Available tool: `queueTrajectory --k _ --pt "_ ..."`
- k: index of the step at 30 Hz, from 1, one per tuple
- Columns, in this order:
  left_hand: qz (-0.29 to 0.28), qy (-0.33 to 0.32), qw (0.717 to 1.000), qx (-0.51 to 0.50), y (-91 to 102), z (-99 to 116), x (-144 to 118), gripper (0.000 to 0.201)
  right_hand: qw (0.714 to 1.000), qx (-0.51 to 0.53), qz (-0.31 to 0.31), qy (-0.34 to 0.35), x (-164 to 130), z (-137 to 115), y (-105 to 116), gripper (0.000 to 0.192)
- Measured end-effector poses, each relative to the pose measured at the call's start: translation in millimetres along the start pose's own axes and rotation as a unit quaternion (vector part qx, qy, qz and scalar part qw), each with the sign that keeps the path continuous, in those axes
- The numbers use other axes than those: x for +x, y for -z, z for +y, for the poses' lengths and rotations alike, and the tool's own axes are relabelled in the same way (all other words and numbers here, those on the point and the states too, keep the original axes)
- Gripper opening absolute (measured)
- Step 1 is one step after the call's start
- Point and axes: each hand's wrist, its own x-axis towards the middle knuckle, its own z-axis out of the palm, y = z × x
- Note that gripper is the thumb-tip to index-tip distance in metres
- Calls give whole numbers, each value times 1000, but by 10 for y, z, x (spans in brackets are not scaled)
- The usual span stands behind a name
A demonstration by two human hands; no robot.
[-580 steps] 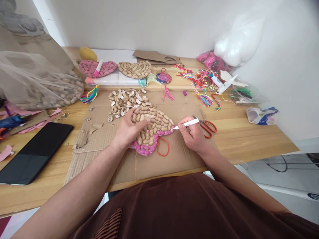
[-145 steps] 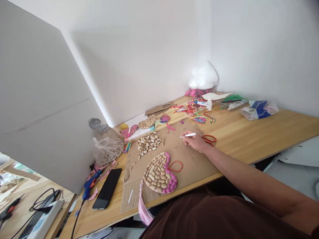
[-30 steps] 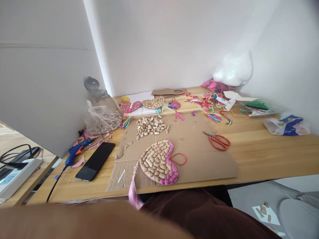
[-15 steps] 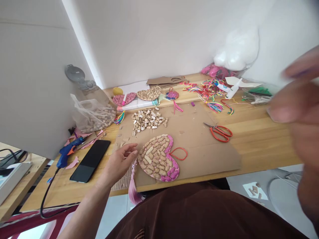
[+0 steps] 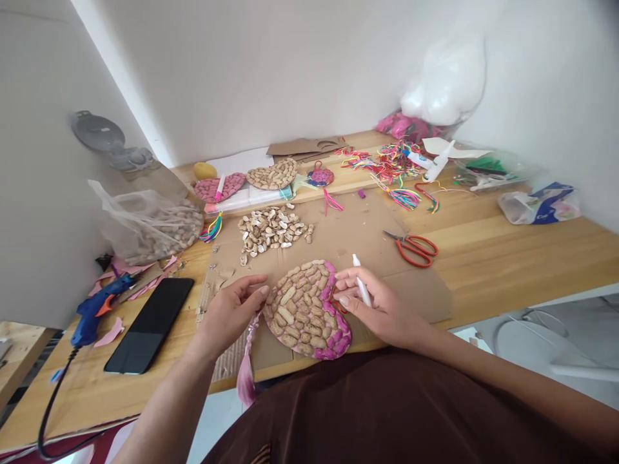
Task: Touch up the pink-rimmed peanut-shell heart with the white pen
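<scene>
Right hand (image 5: 380,310) has come down to the pink edge of the heart (image 5: 300,316). Its fingers hold a pen (image 5: 363,292), maybe tucked back so both hands can steady the heart. The left hand's (image 5: 236,310) fingers are apart by the pointed end. Cardboard (image 5: 420,296) lies under the heart, maybe keeping the surface (image 5: 488,258) clean.

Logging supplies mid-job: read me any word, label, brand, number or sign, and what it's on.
No text can be read.
White marker in the right hand: no lettering discernible.
Blue-and-white plastic pack: any print too blurred.
Blue-labelled tube: any print too small.
Grey lid: pale mark, too small to read.
</scene>
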Motion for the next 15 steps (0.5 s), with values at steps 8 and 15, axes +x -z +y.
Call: queueTrajectory --k 8,15 --pt "-55 27 997 -56 -86 140 82 65 997 74 25 -7 -20 48 -15 31" --pt "-23 63 982 -176 -178 228 187 62 995 98 23 7 -23 44 -48 29"
